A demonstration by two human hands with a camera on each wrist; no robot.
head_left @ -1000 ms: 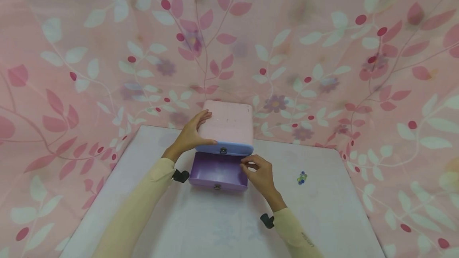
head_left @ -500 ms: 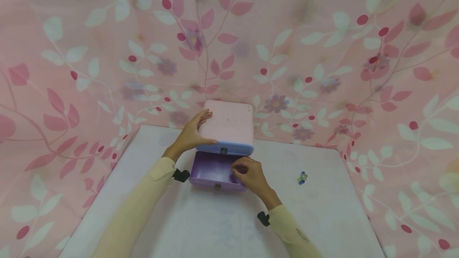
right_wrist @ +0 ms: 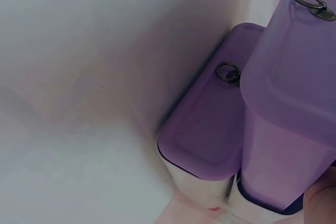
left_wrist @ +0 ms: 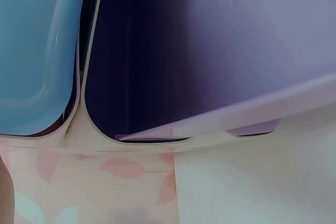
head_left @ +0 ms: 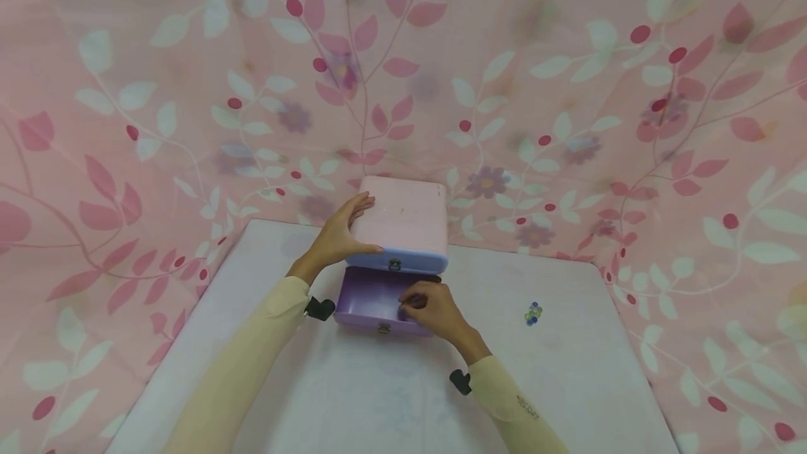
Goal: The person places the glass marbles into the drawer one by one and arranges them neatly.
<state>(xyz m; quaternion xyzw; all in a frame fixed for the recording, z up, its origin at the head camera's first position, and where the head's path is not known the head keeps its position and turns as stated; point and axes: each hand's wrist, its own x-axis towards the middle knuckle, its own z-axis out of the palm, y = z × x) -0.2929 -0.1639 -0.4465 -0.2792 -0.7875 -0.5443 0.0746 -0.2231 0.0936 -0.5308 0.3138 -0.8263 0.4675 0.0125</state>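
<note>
Closest in, two pale sleeves: the right sleeve (head_left: 513, 398) carries a patch of print, too small to read, and a black clip (head_left: 461, 382) sits by that wrist. White worktop (head_left: 353, 398) stretches between the arms, right up to the purple drawer (head_left: 359, 323), pulled out and jutting toward us. In over its right end goes the right hand (head_left: 435, 310), fingers curled and tips close together; whether they grip anything, I can't tell! Off to the right, well apart, a little cluster of blue and green beads (head_left: 533, 313), with worktop between it and that hand, and more running to the right edge. Beneath the pulled-out drawer, another purple drawer (right_wrist: 205, 124) sits shut. Above it, the blue drawer (head_left: 419, 263), also shut. And here's the left hand (head_left: 334, 237), fingers spread, thumb apart along the front edge, resting on the pink chest (head_left: 403, 216). Behind stands the flowery cloth (head_left: 403, 90).
</note>
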